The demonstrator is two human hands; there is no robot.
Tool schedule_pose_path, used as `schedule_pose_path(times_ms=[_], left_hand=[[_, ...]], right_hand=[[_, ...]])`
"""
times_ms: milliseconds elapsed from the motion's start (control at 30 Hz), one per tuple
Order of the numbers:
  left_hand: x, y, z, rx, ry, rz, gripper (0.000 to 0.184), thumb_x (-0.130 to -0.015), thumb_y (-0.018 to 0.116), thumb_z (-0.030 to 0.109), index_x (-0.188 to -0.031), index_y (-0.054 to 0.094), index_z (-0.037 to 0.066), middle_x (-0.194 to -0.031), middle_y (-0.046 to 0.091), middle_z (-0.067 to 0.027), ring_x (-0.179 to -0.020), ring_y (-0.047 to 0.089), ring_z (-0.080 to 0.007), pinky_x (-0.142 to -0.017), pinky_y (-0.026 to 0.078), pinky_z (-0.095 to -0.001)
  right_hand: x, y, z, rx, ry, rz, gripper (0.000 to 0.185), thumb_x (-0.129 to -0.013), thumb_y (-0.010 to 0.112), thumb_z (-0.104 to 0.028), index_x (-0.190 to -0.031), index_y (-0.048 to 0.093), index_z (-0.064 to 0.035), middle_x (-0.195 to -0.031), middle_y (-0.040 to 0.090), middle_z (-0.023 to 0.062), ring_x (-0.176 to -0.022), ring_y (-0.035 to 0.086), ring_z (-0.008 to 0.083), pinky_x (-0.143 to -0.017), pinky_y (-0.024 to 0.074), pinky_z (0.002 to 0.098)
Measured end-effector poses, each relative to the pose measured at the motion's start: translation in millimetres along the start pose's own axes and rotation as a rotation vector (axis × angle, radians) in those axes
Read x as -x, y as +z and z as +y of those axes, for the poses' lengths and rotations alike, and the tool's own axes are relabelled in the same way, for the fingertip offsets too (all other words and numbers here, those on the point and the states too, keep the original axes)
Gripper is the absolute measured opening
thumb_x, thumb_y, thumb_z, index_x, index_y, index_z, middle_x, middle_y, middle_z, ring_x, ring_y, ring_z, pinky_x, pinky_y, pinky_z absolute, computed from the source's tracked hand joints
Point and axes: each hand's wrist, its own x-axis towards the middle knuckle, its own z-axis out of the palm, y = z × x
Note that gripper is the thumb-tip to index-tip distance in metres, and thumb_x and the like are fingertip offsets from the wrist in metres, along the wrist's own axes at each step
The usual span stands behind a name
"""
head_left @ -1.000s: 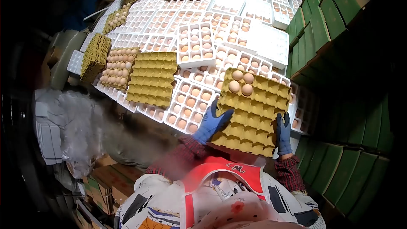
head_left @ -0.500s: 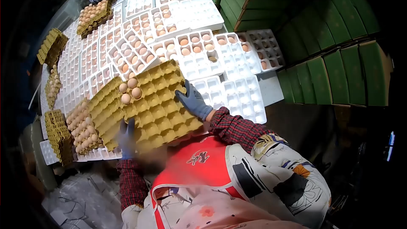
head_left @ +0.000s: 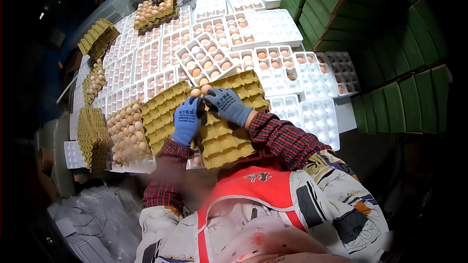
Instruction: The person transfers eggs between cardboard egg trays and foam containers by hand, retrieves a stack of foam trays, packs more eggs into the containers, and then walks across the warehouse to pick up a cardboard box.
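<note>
So both my hands are mid-frame, left hand [head_left: 187,122] and right hand [head_left: 227,106] curled in toward each other over the upper part of a yellow tray [head_left: 226,143]. Two eggs [head_left: 206,89] show just past my fingers. Can't tell if either hand has actually closed on one, the gloves hide it.

Biggest worry imo: squeezing blind. With fingers this crowded, I could knock one egg into its neighbor and crack both. Also, neither hand is on the tray's lower edge near my red apron [head_left: 258,180], so leaning in could shove it. And the white tray [head_left: 205,61] just above sits askew, so a stray knuckle might jolt its load.
</note>
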Motion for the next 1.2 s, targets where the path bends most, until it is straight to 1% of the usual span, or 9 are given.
schedule_pose_path(times_ms=[200,333,467,633,733,867,933,1133,1200], left_hand=[[-3.3,-22.5,-34.7,1.560,-0.435,0.087,0.041,-0.089,0.068,0.013,-0.126,0.056,0.001,-0.110,0.061,-0.0054,-0.099,0.060,-0.0172,-0.084,0.052,-0.0295],[-41.5,-13.1,-37.3,0.415,0.118,0.035,0.044,-0.081,0.074,0.015,-0.121,0.060,0.001,-0.107,0.066,-0.0134,-0.093,0.064,-0.0249,-0.081,0.052,-0.0349],[-54.0,-18.3,-5.9,0.027,0.127,0.008,0.023,-0.075,0.066,0.017,-0.096,0.064,0.006,-0.086,0.064,-0.0168,-0.082,0.062,-0.0356,-0.075,0.051,-0.0401],[-46.2,23.5,-67.9,0.365,-0.084,0.024,0.045,-0.088,0.071,0.019,-0.129,0.059,0.007,-0.122,0.065,-0.0116,-0.108,0.064,-0.0250,-0.092,0.051,-0.0390],[-31.6,9.3,-30.4,0.708,-0.141,0.094,0.044,-0.090,0.070,0.022,-0.129,0.059,0.006,-0.123,0.064,-0.0104,-0.109,0.062,-0.0221,-0.092,0.051,-0.0377],[-44.5,31.6,4.1,0.192,0.038,0.272,0.039,-0.088,0.066,0.021,-0.122,0.061,0.002,-0.114,0.066,-0.0114,-0.096,0.064,-0.0227,-0.078,0.050,-0.0360],[-54.6,21.6,24.8,0.248,-0.218,0.120,0.041,-0.090,0.069,0.022,-0.126,0.059,0.004,-0.117,0.066,-0.0127,-0.105,0.064,-0.0251,-0.088,0.050,-0.0379],[-72.7,-1.7,113.6,0.532,-0.050,0.323,0.041,-0.088,0.069,0.025,-0.120,0.062,0.002,-0.108,0.067,-0.0136,-0.095,0.065,-0.0238,-0.083,0.051,-0.0348],[-73.9,2.4,197.8,0.718,0.049,0.062,0.040,-0.086,0.073,0.017,-0.122,0.061,0.004,-0.111,0.067,-0.0104,-0.097,0.063,-0.0167,-0.084,0.051,-0.0319]], right_hand=[[-19.9,-28.5,26.3,-1.155,0.344,0.202,0.032,-0.085,0.073,-0.023,-0.108,0.064,-0.0027,-0.103,0.063,0.0067,-0.091,0.059,0.0130,-0.080,0.0496,0.0284],[-60.9,8.9,16.0,0.166,0.133,-0.172,0.030,-0.083,0.068,-0.027,-0.109,0.068,-0.0125,-0.112,0.066,0.0102,-0.104,0.065,0.0280,-0.084,0.0503,0.0426],[-68.3,1.1,5.5,0.284,0.182,-0.269,0.024,-0.084,0.065,-0.023,-0.106,0.068,-0.0126,-0.099,0.070,0.0100,-0.092,0.069,0.0237,-0.073,0.0523,0.0420],[12.7,-36.3,19.3,-0.693,0.315,0.465,0.041,-0.083,0.072,-0.024,-0.116,0.063,-0.0018,-0.109,0.068,0.0131,-0.098,0.066,0.0270,-0.087,0.0507,0.0376],[122.5,-95.1,33.4,-1.173,0.622,0.419,0.046,-0.081,0.078,-0.018,-0.121,0.062,-0.0017,-0.113,0.068,0.0078,-0.103,0.062,0.0138,-0.091,0.0503,0.0312],[295.0,-117.3,98.3,-0.634,0.934,0.685,0.043,-0.081,0.078,-0.012,-0.119,0.063,0.0021,-0.109,0.068,0.0094,-0.098,0.063,0.0139,-0.088,0.0522,0.0298],[351.9,-124.9,121.5,-0.500,1.008,0.789,0.042,-0.080,0.078,-0.011,-0.117,0.063,0.0027,-0.109,0.068,0.0104,-0.098,0.063,0.0156,-0.088,0.0519,0.0303],[340.7,-148.3,166.2,0.019,0.923,0.552,0.046,-0.080,0.075,-0.024,-0.119,0.063,-0.0033,-0.108,0.067,0.0157,-0.099,0.065,0.0319,-0.089,0.0514,0.0406],[327.4,-150.8,183.3,0.080,0.877,0.503,0.042,-0.081,0.073,-0.028,-0.117,0.064,-0.0077,-0.108,0.065,0.0156,-0.100,0.062,0.0350,-0.088,0.0502,0.0442]])
